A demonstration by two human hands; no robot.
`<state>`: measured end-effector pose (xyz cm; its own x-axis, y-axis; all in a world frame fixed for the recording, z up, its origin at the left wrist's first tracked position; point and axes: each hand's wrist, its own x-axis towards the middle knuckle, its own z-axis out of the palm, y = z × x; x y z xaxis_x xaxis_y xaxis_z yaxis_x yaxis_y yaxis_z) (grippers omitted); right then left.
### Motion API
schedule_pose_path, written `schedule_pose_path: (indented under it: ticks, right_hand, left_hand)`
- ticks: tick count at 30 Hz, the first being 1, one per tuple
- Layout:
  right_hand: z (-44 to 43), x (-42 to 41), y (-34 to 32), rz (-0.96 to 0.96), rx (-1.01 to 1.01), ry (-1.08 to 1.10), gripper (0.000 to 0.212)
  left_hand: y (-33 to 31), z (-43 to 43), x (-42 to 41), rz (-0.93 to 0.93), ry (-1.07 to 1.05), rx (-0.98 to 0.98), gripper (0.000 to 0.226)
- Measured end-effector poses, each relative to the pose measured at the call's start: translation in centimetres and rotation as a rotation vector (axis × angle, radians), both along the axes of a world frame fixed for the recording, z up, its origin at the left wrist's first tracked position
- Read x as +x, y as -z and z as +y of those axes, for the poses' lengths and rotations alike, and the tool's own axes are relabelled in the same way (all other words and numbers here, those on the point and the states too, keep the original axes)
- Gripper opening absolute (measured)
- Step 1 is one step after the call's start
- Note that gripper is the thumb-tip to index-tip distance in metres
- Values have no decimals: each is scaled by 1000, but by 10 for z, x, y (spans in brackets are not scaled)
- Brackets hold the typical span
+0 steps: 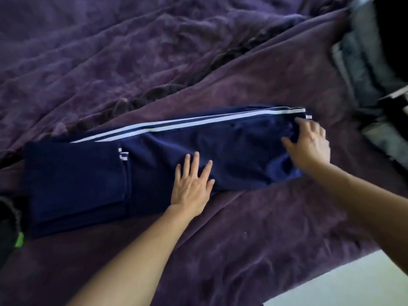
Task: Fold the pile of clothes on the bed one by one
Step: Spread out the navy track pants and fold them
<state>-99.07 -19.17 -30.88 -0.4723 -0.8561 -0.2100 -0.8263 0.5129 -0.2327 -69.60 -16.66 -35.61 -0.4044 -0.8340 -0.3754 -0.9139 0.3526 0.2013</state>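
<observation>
Pants (220, 149) lie lengthwise on bed (265, 228), under both hands. Left hand (192, 184) spread flat, pressing mid-leg, probably pinning the fold line. Right hand (309, 144), fingers spread, rests on the end right of the left hand; blurred, no pinch seen. Soft navy knit, white stripes (176, 125); bed plush purple.

The navy track pants (231, 149) are lying flat in front of me, stretching lengthwise across the purple bed (242, 228). Two white stripes (176, 125) are running along their far edge. Their left end is lying doubled over into a squarish block, while the right end is bunching slightly.
</observation>
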Motion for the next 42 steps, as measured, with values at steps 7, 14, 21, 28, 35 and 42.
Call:
schedule_pose_path:
  ticks: [7, 14, 21, 28, 35, 42]
  right_hand:
    - [-5, -54, 33, -401, 89, 427, 70]
    - [-32, -19, -70, -617, -59, 179, 44]
    - [-52, 163, -85, -278, 94, -386, 71]
    - [-43, 316, 9, -320, 347, -468, 76]
    - [-35, 309, 35, -709, 342, -394, 75]
    - [-40, 181, 31, -233, -59, -38, 61]
  left_hand:
    - [48, 12, -7, -189, 23, 69, 64]
    - [20, 4, 1, -97, 23, 166, 63]
    - [-40, 29, 91, 60, -402, 4, 46]
    - [-49, 81, 191, 39, -652, 11, 42]
    - [-36, 74, 191, 126, -574, -66, 41]
    - [5, 34, 151, -16, -289, 124, 54]
